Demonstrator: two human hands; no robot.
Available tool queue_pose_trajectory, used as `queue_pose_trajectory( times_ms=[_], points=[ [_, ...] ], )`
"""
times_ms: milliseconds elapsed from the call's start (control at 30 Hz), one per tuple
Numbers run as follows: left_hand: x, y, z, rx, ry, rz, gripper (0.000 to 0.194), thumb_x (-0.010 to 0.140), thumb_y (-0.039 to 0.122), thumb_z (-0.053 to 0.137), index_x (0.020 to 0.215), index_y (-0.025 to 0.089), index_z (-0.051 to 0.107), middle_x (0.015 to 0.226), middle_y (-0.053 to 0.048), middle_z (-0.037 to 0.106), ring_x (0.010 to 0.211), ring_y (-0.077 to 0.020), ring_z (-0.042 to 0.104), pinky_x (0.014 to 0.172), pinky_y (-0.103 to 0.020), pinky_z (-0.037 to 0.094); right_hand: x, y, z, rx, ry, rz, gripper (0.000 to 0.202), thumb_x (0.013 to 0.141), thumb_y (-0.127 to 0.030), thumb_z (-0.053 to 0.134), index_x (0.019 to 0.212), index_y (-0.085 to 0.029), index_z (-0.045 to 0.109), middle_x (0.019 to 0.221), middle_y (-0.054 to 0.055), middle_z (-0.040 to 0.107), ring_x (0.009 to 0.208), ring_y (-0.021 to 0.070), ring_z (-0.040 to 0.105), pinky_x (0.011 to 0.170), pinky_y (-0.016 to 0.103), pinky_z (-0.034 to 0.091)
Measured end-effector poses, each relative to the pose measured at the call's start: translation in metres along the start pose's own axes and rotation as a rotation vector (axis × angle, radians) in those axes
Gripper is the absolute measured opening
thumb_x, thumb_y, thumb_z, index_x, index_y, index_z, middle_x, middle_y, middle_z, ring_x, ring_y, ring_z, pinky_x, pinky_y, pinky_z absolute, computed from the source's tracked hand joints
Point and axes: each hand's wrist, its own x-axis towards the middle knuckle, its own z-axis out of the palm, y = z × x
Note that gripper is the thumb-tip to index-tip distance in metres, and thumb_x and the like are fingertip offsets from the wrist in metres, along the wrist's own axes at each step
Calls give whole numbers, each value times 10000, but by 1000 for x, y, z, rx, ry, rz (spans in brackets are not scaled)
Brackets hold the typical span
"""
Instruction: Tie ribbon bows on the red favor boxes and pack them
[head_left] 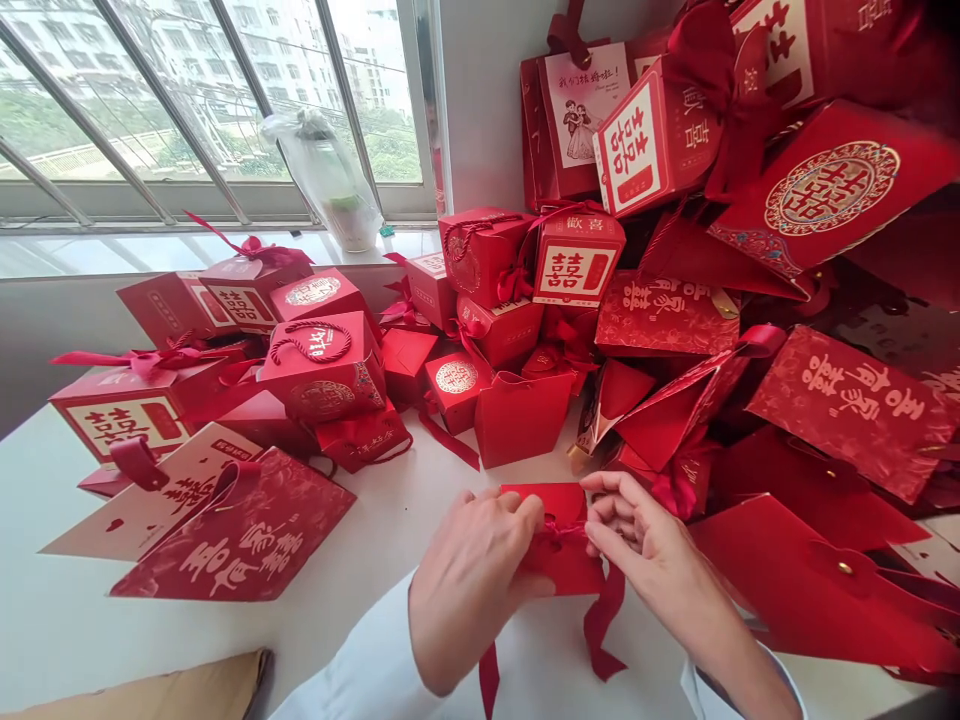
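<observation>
A small red gift box [574,572] lies on the white table in front of me. A dark red ribbon [606,625] runs across its top, and its two tails hang down toward me. At the box's left side is my left hand [472,565], its fingers closed on the ribbon near the middle of the lid and its thumb by the box's near edge. My right hand [652,545] comes from the right, with thumb and fingertips pinched on the ribbon at the box's right edge. The ribbon's crossing is partly hidden by my left fingers.
A red envelope-like box [523,420] stands just beyond. Several decorated boxes [330,365] are stacked at the left, near an upright card bag [247,540]. More bags [667,315] pile up at the right. A plastic-wrapped cup [349,215] sits on the windowsill; cardboard [180,695] lies front left.
</observation>
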Motion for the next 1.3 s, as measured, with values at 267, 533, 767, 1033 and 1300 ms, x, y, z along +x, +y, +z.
queue_pose_trajectory(
  times_ms=[267, 533, 767, 1033, 1300],
  points=[
    [-2, 1, 11, 159, 108, 105, 211, 866, 35, 379, 755, 181, 484, 743, -7, 564, 600, -139, 503, 596, -271, 348, 7, 2, 0, -210, 39, 46, 233, 868, -333, 453, 1067, -230, 517, 579, -80, 441, 450, 92, 340, 481, 223, 306],
    [2, -43, -11, 83, 214, 316, 246, 840, -7, 391, 770, 180, 535, 799, 4, 536, 614, -107, 437, 607, -240, 325, 9, 5, -2, -164, -37, 4, 210, 775, -415, 616, 853, -221, 639, 526, -67, 418, 515, 112, 404, 499, 222, 313],
    [2, -54, -14, 3, 53, 200, 257, 716, -73, 388, 697, 159, 496, 833, -7, 523, 656, -98, 435, 596, -225, 305, 5, 2, -5, -340, -63, -127, 120, 751, -308, 653, 705, -220, 585, 659, -37, 509, 614, 129, 466, 572, 232, 354],
    [5, -60, -17, 45, 151, 155, 230, 705, -53, 365, 634, 163, 325, 754, -4, 464, 593, -102, 340, 548, -247, 247, 6, 13, -12, -256, -36, -141, 308, 897, -404, 460, 681, -213, 568, 695, -16, 518, 633, 132, 465, 566, 242, 316],
    [-4, -88, -14, 191, 155, -111, 254, 685, -63, 316, 629, 183, 347, 690, -12, 475, 583, -133, 390, 559, -264, 283, 14, 25, -9, -97, -38, -27, 370, 886, -495, 424, 665, -200, 465, 634, -38, 397, 599, 120, 348, 551, 252, 258]
  ],
)
